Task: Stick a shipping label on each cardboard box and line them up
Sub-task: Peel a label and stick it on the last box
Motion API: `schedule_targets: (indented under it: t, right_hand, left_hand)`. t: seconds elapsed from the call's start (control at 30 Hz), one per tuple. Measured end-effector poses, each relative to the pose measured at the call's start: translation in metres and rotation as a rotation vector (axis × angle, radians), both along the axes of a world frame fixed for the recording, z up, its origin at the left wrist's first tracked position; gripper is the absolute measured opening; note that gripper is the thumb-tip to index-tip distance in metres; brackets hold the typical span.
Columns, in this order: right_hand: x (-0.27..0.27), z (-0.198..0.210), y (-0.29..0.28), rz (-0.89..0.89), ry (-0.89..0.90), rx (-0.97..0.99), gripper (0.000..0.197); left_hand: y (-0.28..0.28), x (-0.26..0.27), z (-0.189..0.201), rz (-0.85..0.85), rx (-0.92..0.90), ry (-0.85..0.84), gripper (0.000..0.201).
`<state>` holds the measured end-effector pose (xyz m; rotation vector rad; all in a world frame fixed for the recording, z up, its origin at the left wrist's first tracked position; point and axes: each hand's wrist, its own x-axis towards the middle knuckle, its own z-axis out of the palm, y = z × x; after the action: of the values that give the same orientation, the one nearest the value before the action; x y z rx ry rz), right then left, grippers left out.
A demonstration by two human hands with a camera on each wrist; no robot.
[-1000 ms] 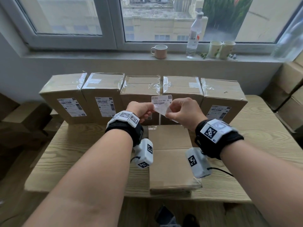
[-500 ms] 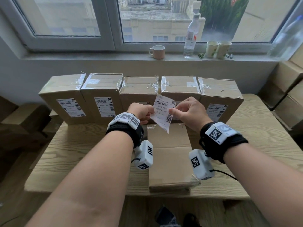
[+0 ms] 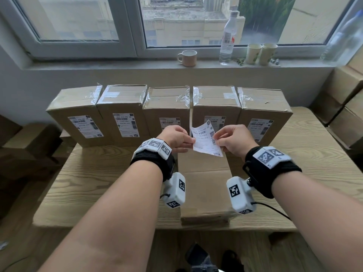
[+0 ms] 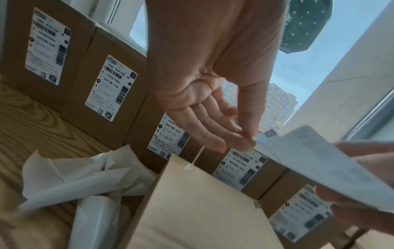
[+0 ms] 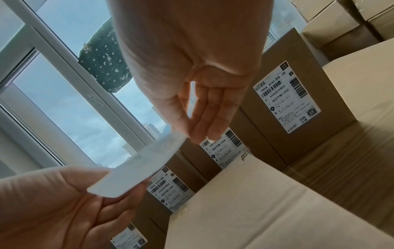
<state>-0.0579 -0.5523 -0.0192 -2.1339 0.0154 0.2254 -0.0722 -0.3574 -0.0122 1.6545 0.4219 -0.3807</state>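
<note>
Both hands, left hand [image 3: 177,137] and right hand [image 3: 232,139], pinch the shipping label [image 3: 206,139] by opposite edges, held just above the flat unlabelled box [image 3: 204,185] lying lengthwise toward the person.

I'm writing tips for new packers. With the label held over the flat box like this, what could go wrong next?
1. The white printed shipping label hangs in the air, pinched at its edges by the left hand and right hand; it is already tilted and may go on crooked or fold onto itself.
2. The plain brown cardboard box lying flat lies loose on the wooden table and could slide when pressed.
3. Crumpled white backing papers lie beside the box and might catch the adhesive.
</note>
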Motion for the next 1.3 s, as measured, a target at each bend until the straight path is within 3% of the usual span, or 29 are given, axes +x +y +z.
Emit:
schedule_targets:
  t: [0.27,0.4,0.6,0.9,1.3]
  right_hand:
    - [-0.011,-0.035,0.002,-0.065,0.025,-0.089,0.035]
    - [-0.018,-0.046,0.001,-0.078,0.088,-0.055,0.028]
    - [-0.026,-0.056,0.001,-0.057,0.126,-0.029,0.042]
    - [-0.032,-0.07,-0.009,-0.024,0.109,-0.051,0.041]
    - [-0.031,-0.078,-0.012,0.016,0.134,-0.038,0.093]
  left_hand:
    - [-0.013,-0.014,-0.032,-0.03,0.26,0.045,0.02]
    - [-0.013,-0.017,-0.042,-0.032,0.255,0.02,0.018]
    - [-0.02,-0.023,-0.053,-0.078,0.304,0.013,0.019]
    - [-0.022,-0.032,-0.063,-0.096,0.277,-0.008,0.024]
    - [-0.026,-0.036,-0.075,-0.183,0.385,-0.07,0.049]
